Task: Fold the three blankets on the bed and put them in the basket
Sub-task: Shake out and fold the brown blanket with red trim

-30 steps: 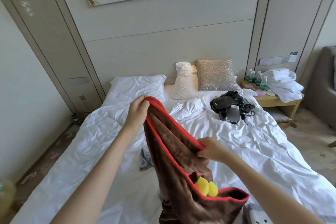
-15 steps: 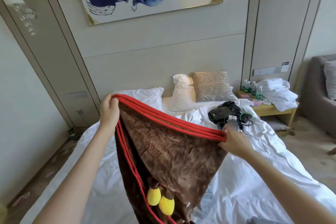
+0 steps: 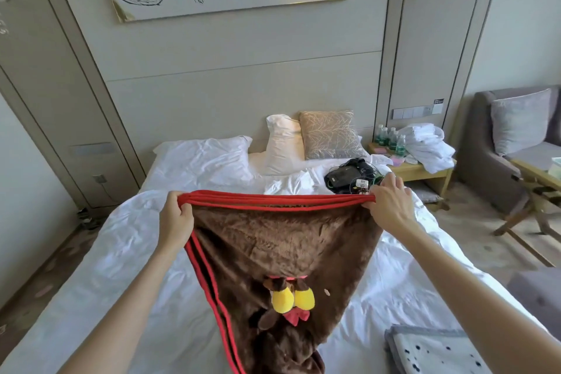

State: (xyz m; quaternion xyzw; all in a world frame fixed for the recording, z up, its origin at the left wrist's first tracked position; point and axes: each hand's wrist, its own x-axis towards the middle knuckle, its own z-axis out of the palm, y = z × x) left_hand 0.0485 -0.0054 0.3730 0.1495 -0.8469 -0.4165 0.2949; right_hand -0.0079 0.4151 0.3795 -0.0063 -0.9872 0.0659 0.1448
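Observation:
A brown plush blanket (image 3: 282, 246) with red trim and yellow plush ornaments hangs above the white bed (image 3: 127, 252). Its doubled red top edge is stretched level between my hands. My left hand (image 3: 175, 218) grips the left corner and my right hand (image 3: 390, 206) grips the right corner. The lower part of the blanket narrows and bunches toward the bottom of the view. A second blanket (image 3: 434, 352), grey-white with dark dots, lies on the bed at the lower right. No basket is in view.
White pillows (image 3: 206, 158) and a patterned cushion (image 3: 331, 133) lean at the headboard. A black device with cables (image 3: 349, 174) lies on the bed near my right hand. A nightstand (image 3: 422, 171) with bottles and towels, then a grey sofa (image 3: 498, 167), stand to the right.
My hands have moved apart and levelled out, pulling the blanket's red edge taut and horizontal. The view has tilted upward, showing more wall and the painting.

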